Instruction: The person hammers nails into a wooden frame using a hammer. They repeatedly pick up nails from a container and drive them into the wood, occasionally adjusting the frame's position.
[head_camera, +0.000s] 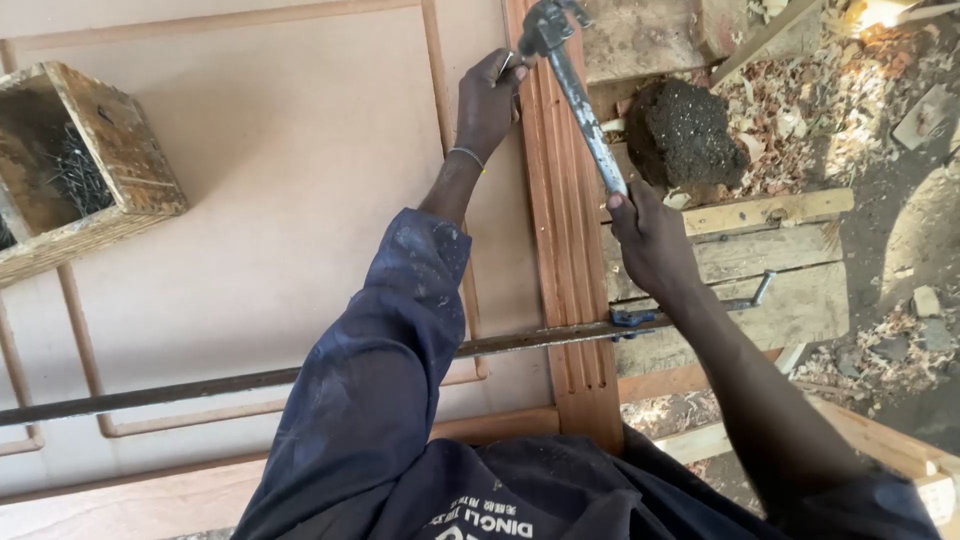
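Nailing step: right grip (650, 235) wrapped around the hammer (580, 95) handle, head raised above the left grip (490, 100), which pinches something small, hidden, against the grooved moulding (565, 250); next calls for a square strike

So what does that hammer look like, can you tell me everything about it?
The hammer looks like grey, worn metal, with a long thin handle and a claw head at the top. It tilts up and leftward, raised above the grooved wooden strip. The right hand grips the handle's bottom end. The left hand is pressed to the strip just below the head.
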